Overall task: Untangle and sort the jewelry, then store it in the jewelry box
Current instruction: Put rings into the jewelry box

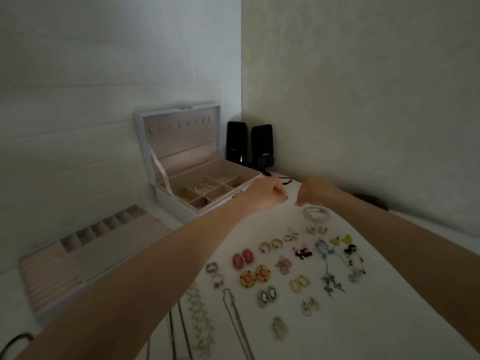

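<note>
Behind, speakers (236, 141) beside jewelry box (179, 144).

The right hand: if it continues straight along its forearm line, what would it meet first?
Probably the left hand, just ahead of it; beyond that, the open jewelry box. Depth is unclear from this view.

Your jewelry box (191, 213) stands open at the far left, its lid upright, with a beaded bracelet (204, 187) in one middle compartment. The padded tray (117, 245) lies flat, left of and nearer you than the box. Your earrings sit sorted in pairs: pink ovals (242, 258), pink rounds with gold rims (255, 276), yellow ones (340, 240). A clear bangle (317, 213) lies farthest from you. A pearl strand (200, 315) and a silver chain (233, 313) stretch out side by side nearest you.
</note>
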`<state>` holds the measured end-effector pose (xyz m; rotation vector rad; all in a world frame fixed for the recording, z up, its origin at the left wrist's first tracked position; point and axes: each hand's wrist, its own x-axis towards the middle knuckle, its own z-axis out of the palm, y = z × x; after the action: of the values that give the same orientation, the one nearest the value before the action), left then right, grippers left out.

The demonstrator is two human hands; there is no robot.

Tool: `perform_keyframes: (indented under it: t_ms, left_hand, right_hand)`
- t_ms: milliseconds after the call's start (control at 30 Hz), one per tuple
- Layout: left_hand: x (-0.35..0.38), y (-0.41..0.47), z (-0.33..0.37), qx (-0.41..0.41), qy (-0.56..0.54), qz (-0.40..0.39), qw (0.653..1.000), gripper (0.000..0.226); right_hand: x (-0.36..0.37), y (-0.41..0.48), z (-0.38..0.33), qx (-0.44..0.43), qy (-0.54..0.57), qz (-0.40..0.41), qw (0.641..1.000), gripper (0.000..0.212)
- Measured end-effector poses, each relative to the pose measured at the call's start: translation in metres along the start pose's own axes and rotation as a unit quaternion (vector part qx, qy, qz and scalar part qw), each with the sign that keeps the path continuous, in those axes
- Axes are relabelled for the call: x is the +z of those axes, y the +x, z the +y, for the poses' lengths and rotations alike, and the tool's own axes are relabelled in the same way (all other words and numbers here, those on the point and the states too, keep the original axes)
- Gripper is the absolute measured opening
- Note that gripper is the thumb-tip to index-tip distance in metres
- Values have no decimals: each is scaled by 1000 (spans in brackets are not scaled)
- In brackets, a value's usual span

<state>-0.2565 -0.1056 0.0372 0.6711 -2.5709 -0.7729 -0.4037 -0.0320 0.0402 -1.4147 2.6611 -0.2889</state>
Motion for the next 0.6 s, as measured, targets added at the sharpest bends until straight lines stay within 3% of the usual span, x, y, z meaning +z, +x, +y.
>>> perform_keyframes:
  t_ms: [133,400,600]
  left_hand:
    - [14,-5,6,1,4,-28,1000,20]
    - [22,-7,6,-7,1,-39,999,18]
    - [25,-9,-1,-18,4,-36,999,19]
  right_hand:
    - [11,-17,10,42,-63,-44,996,45]
    - [19,-15,11,39,-78,-29,996,19]
    - [22,-17,10,0,-50,-46,998,31]
